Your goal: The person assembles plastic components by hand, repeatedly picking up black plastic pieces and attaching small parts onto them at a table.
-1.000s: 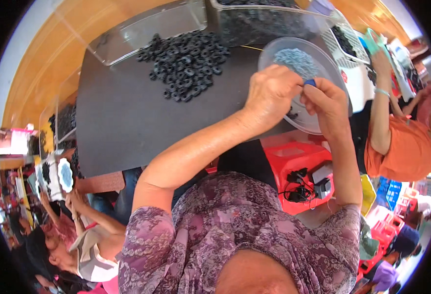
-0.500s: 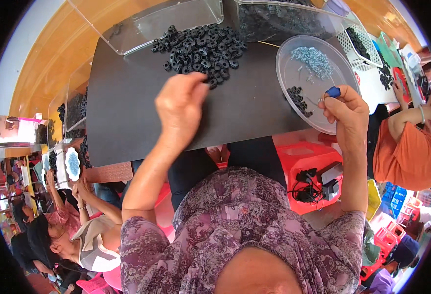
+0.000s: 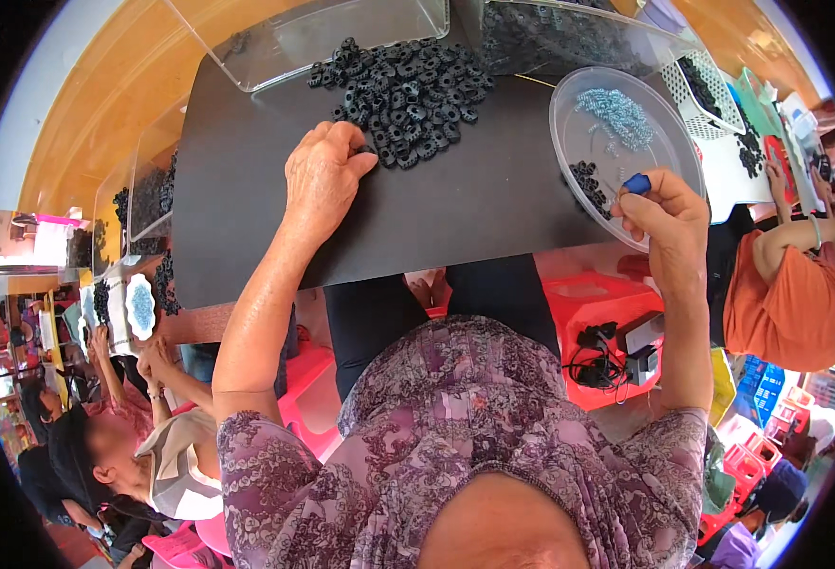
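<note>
Dark tabletop point(image 3: 247, 199) here, curved at the edges by the fisheye, with a busy room around it: a person in an orange top point(image 3: 787, 313) off to the right, more people over on the left. Up at the far side sit two see-through bins, the clear bin point(image 3: 360, 30) on the left and the loaded bin point(image 3: 555, 47) on the right, with black bits showing through its wall.

Main thing is the pile of black plastic parts point(image 3: 412, 104), spread on the table just in front of the clear bin. Left hand point(image 3: 327, 171) is at the pile's near left edge, fingers curled and thumb nearly meeting the index finger around a black part. Can't tell if it's properly gripped or just being touched.

Right hand point(image 3: 669, 209) is over the near right rim of the round tray point(image 3: 671, 156), thumb and index bent close together, with a blue piece point(image 3: 636, 183) at the tips. Couldn't say whether that's held or worn on the finger. Inside the tray there's a heap of pale-blue coils point(image 3: 616, 116) toward the back and a smaller clump of black bits point(image 3: 588, 185) near the hand. Red stool point(image 3: 578, 294) below has cables point(image 3: 593, 370) on it.
</note>
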Motion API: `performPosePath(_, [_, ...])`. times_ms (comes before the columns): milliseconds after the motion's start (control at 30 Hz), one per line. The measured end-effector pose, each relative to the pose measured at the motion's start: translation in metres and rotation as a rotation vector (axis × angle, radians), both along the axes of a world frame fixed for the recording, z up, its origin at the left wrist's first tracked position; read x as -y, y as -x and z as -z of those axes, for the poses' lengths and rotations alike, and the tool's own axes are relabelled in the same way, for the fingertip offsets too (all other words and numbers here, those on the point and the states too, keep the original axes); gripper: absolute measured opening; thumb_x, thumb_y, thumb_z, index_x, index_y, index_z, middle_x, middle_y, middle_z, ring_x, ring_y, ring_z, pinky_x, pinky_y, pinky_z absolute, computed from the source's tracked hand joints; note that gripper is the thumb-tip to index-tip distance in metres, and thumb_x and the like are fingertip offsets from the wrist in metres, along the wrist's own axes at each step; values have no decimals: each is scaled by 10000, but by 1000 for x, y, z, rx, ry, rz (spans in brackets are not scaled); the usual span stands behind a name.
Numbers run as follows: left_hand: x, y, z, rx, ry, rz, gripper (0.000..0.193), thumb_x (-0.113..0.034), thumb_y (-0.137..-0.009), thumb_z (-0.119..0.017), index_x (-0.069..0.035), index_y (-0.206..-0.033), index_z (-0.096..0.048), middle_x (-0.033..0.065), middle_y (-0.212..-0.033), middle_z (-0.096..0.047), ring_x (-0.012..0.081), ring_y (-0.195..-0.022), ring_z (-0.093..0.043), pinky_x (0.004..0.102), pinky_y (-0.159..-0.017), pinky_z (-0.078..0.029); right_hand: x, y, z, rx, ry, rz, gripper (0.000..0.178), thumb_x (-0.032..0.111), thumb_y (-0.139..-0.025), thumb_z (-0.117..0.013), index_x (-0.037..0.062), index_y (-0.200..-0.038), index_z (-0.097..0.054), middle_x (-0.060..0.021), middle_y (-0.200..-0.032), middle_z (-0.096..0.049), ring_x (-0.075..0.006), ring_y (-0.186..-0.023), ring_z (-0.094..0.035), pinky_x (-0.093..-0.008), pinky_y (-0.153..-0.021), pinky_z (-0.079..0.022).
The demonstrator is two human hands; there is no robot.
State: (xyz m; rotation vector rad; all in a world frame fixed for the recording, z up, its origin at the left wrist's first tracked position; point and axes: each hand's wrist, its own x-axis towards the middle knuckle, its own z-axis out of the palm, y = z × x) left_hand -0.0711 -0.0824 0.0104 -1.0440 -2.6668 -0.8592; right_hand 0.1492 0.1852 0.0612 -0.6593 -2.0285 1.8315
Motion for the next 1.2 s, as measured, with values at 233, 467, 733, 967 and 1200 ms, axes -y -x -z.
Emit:
performPosePath(233, [6,-18,9,275,-274,-18,238,-19,-676,-682,-13,-903,-610,87,-769,-578,193,-669,-565,305,-638,-460,11,3,3,15,-7,1,104,29,-734,-633,15,-832,-601,-47,-713,-630,-54,-570,-520,-172,-492,-358])
performPosePath(467, [-22,-67,-12,1014,-788,132,136,2,-748,-685,7,-875,-636,14,-734,-600,78,-624,-520,196,-570,-420,35,14,10,-54,69,-54,120,45,-745,-657,20,-851,-606,-48,-737,-637,-56,-608,-541,-165,-506,-373])
performPosePath(733, [-57,-100,-5,1219,-905,297,168,0,-776,-657,24,-941,-634,54,-753,-613,96,-612,-537,207,-547,-437,55,18,18,-181,0,-162,82,35,-764,-642,15,-809,-577,54,-693,-526,-2,-635,-451,-171,-539,-373])
performPosePath(967, [-66,-109,-1,1245,-917,316,176,11,-778,-650,35,-949,-618,77,-782,-628,105,-632,-559,208,-550,-458,58,12,16,-107,-28,-173,78,33,-778,-625,-1,-803,-560,47,-687,-532,-5,-642,-459,-177,-543,-389])
performPosePath(1200, [-71,-115,0,1306,-945,341,178,5,-779,-652,46,-945,-605,95,-802,-639,116,-650,-576,212,-554,-468,61,15,24,-230,-240,-119,103,-14,-770,-636,7,-862,-595,26,-719,-560,-15,-625,-489,-180,-517,-387])
